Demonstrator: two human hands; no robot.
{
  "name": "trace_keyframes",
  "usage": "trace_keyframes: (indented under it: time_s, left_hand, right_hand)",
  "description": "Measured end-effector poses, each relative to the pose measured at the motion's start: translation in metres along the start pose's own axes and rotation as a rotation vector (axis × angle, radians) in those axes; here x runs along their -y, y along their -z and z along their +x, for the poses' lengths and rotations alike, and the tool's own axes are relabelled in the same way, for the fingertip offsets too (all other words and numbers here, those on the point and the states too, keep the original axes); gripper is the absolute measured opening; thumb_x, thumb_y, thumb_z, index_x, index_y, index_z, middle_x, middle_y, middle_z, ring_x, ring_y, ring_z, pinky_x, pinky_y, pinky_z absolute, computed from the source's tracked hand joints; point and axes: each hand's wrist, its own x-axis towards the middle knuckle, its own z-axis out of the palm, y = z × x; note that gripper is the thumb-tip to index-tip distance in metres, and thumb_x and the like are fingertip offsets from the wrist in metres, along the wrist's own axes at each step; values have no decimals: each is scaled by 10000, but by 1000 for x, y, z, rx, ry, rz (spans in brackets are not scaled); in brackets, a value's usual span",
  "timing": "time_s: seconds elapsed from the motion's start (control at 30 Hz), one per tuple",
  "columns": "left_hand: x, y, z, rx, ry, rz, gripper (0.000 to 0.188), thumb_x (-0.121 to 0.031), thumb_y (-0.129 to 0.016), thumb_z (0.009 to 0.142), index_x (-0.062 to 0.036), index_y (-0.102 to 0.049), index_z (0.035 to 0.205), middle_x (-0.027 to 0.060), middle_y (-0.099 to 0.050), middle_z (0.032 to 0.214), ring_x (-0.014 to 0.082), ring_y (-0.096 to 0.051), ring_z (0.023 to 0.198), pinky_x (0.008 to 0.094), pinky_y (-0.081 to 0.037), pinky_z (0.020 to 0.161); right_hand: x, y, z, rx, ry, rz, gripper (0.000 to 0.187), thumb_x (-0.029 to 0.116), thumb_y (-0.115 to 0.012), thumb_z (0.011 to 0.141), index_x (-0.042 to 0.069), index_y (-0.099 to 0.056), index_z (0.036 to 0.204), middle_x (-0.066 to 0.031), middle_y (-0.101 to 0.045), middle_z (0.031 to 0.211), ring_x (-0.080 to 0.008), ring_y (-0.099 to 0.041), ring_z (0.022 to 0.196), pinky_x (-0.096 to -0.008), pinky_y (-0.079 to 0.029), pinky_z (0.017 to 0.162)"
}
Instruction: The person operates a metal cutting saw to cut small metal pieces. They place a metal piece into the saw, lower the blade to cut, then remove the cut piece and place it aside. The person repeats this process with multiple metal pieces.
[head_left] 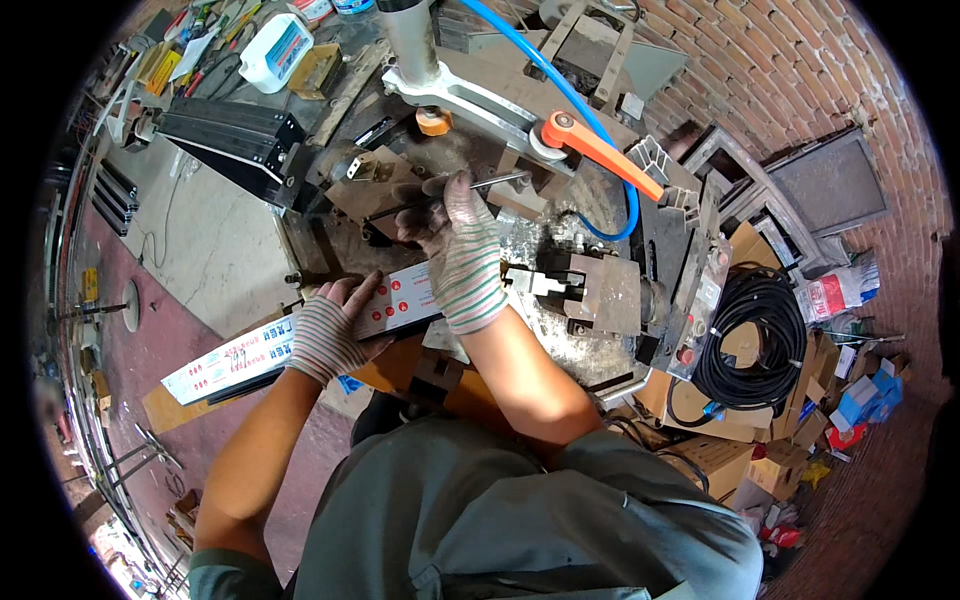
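My left hand (333, 332), in a striped knit glove, is closed round a long, straight profile (235, 358) covered in white film with red print. The profile slants from the lower left up to the machine, and its dark edge shows below the film. Above the profile's right end, my right hand (462, 250), in a similar glove with dirty fingers, grips a thin metal rod (502, 180). The rod lies roughly crosswise, with its bright end to the right and a dark end to the left. My fingers hide its middle.
Around my hands stands a machine with metal blocks (612, 290), an orange lever (605, 157) and a blue hose (540, 60). Black ribbed profiles (235, 140) and a white jug (276, 52) stand back left. A coiled black cable (755, 335) and cardboard boxes (710, 462) are at right.
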Motion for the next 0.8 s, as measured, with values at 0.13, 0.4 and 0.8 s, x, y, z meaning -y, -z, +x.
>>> trace_keyframes:
  time_s: [0.13, 0.4, 0.8]
  left_hand:
    - [3, -4, -4, -24, -19, -20, 1020, -450, -876, 660, -158, -437, 1533, 211, -576, 1288, 419, -586, 1099, 503, -501, 972]
    - [1, -4, 6, 0, -21, 50, 1040, -478, -886, 631, -146, -455, 1517, 204, -583, 1270, 401, -592, 1108, 497, -494, 970]
    - [-5, -3, -5, -20, -56, 44, 1041, -369, -894, 631, -112, -430, 1527, 222, -585, 1287, 434, -571, 1117, 510, -491, 982]
  right_hand:
    - [-18, -8, 7, -146, 11, 463, 731, 797, -432, 921, 105, -655, 999, -82, -684, 929, -294, -660, 1053, -488, -479, 1002]
    - [-4, -27, -2, 287, -27, 555, 744, 878, -362, 867, 182, -288, 617, 40, -268, 575, -141, -295, 556, -327, -287, 659]
    - [156, 70, -89, 100, -511, -352, 387, 422, -625, 1016, 59, -689, 1135, 52, -425, 581, -91, -383, 481, -258, -341, 451]
